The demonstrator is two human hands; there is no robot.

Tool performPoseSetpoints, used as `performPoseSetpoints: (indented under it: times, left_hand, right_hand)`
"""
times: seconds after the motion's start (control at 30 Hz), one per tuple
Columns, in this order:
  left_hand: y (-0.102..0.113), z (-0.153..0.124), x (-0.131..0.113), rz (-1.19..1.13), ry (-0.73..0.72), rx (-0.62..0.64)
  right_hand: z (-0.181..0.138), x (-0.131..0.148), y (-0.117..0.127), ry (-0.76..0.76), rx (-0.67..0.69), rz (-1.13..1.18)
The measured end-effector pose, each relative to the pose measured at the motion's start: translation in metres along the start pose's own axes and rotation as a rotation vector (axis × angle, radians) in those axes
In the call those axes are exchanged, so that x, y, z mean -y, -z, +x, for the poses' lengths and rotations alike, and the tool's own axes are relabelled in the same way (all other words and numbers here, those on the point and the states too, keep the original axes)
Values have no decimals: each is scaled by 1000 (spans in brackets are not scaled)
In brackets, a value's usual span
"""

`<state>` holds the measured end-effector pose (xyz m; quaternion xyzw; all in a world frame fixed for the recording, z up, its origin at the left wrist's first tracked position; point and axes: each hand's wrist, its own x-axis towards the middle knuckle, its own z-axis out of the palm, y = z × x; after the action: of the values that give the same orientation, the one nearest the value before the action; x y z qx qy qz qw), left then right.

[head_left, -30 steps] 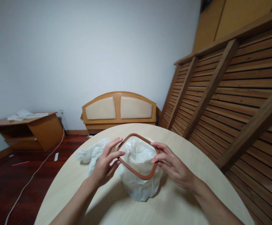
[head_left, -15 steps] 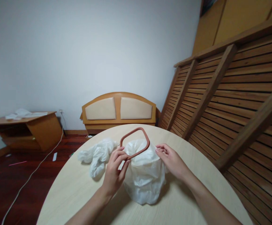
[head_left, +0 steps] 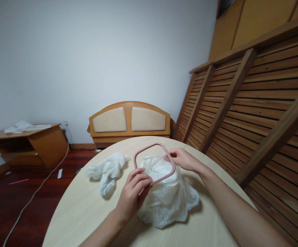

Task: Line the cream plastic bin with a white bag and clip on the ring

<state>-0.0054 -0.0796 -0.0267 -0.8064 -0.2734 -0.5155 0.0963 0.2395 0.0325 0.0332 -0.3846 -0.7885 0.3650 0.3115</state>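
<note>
A white plastic bag (head_left: pixel 168 202) is draped over a small bin on the table, its edges hanging down outside and its middle sunk into the opening. The bin itself is hidden under the plastic. Just above the opening, my left hand (head_left: pixel 136 188) grips a pinkish-brown rounded-square ring (head_left: pixel 161 179) by its near left side. My right hand (head_left: pixel 181 158) is closed at the far right of the rim, its fingertips pinching the bag beside the ring; whether they also touch the ring is hard to see.
A second crumpled white plastic bag (head_left: pixel 109 171) lies to the left on the round table (head_left: pixel 74 212). Beyond the table stands a padded headboard (head_left: pixel 129 120). A slatted wooden panel (head_left: pixel 241 113) leans at the right. A cable (head_left: pixel 33 195) crosses the floor near a low cabinet (head_left: pixel 46 144).
The ring has moved right and slightly toward me, over the opening. My right hand has shifted to the far right of the rim, and the bag's right edge now spreads farther out.
</note>
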Motion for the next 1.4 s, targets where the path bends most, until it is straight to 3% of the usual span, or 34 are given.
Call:
performPoseSetpoints:
  times: [0.13, 0.27, 0.43, 0.53, 0.63, 0.7, 0.77, 0.87, 0.93, 1.0, 1.2, 1.3, 1.4]
  left_hand:
    - [-1, 0, 5, -43, -19, -26]
    - [0, 1, 7, -96, -29, -47]
    - [0, 3, 11, -160, -48, -40]
    - [0, 3, 13, -181, -48, -28]
    - [0, -1, 14, -207, -21, -33]
    - [-1, -3, 17, -234, 78, -88]
    - [-4, -2, 23, -269, 301, -183]
    - [-11, 5, 35, -324, 697, -258]
    - [-18, 11, 44, -391, 828, -199]
    - [-26, 15, 50, -549, 900, -124]
    - [-36, 11, 54, -638, 955, -61]
    - [-33, 10, 54, -587, 956, -96]
    - [-27, 12, 54, -495, 948, -171]
  right_hand:
    - [12, 2, 13, 39, -25, -17]
    - [37, -1, 26, 81, -147, -13]
    - [67, -17, 16, 76, -287, -96]
    - [67, -23, 7, 35, -243, -178]
    - [56, -24, 11, -62, -314, -258]
    - [43, -22, 19, -150, -370, -289]
    - [27, -18, 25, -235, -333, -289]
    - [0, -8, 25, -326, -179, -248]
    - [-15, -1, 18, -320, -24, -163]
    - [-26, 4, 7, -289, 25, -53]
    - [-42, -8, -19, -234, -205, 251]
    - [-46, -15, -20, -239, -283, 200]
    - [-47, -13, -15, -253, -260, 108]
